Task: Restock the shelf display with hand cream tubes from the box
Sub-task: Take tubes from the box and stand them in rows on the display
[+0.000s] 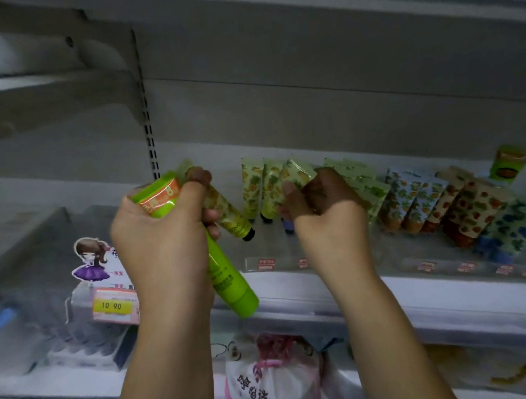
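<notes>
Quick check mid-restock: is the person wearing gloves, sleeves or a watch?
No gloves: the left hand and right hand are bare. The left forearm and right forearm show no sleeves, watch or bracelet down to the frame edge. Blur hides any ring.

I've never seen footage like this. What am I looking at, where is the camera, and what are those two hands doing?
There is no machine here: these are a person's two bare hands, filmed by one wide-angle camera worn on the head, looking forward and down. That is why both forearms rise from the bottom edge. The left hand holds two hand cream tubes at once: a bright green tube and a yellow-patterned tube with a black cap. The right hand pinches the top of a leaf-patterned tube in the row on the grey shelf. Further right, more fruit-patterned tubes lean against each other. A yellow price label reading 10.90 sits at the left. The box is not in view.
</notes>
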Motion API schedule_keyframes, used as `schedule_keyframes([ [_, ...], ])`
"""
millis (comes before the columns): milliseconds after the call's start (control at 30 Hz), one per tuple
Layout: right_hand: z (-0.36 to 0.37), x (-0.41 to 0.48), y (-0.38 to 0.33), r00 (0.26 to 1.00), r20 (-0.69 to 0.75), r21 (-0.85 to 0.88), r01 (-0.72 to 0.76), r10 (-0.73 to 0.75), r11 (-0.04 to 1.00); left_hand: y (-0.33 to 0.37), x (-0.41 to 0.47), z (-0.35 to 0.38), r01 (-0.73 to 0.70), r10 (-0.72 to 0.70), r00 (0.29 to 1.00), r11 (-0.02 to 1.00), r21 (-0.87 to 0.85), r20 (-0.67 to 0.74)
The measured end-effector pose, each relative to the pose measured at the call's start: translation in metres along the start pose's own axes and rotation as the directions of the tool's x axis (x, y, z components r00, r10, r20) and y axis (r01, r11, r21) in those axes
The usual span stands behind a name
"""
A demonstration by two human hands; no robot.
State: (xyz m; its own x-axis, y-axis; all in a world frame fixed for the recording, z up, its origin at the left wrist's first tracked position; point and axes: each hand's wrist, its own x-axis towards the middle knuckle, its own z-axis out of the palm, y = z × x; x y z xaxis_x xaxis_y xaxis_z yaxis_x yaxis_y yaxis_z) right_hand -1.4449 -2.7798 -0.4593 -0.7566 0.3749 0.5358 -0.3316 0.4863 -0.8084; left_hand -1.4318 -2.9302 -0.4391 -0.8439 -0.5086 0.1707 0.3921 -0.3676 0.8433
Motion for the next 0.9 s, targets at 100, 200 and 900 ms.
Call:
schedule_keyframes([
  [100, 0.019, 0.012, 0.006, 0.997, 0.019, -0.056, 0.076, -0.075, 0.996, -0.001, 0.005, -0.006, -0.012, 0.011, 0.998, 1.000, -0.017, -0.062],
  [200, 0.036, 0.022, 0.011, 0.997, 0.067, -0.125, 0.049, -0.040, 0.991, -0.001, 0.010, -0.011, 0.006, -0.006, 0.996, 1.000, -0.006, -0.088],
  [900, 0.058, 0.031, 0.013, 0.969, 0.241, -0.453, 0.063, 0.054, 0.889, -0.006, 0.021, -0.024, 0.048, -0.049, 0.996, 0.999, -0.025, -0.078],
])
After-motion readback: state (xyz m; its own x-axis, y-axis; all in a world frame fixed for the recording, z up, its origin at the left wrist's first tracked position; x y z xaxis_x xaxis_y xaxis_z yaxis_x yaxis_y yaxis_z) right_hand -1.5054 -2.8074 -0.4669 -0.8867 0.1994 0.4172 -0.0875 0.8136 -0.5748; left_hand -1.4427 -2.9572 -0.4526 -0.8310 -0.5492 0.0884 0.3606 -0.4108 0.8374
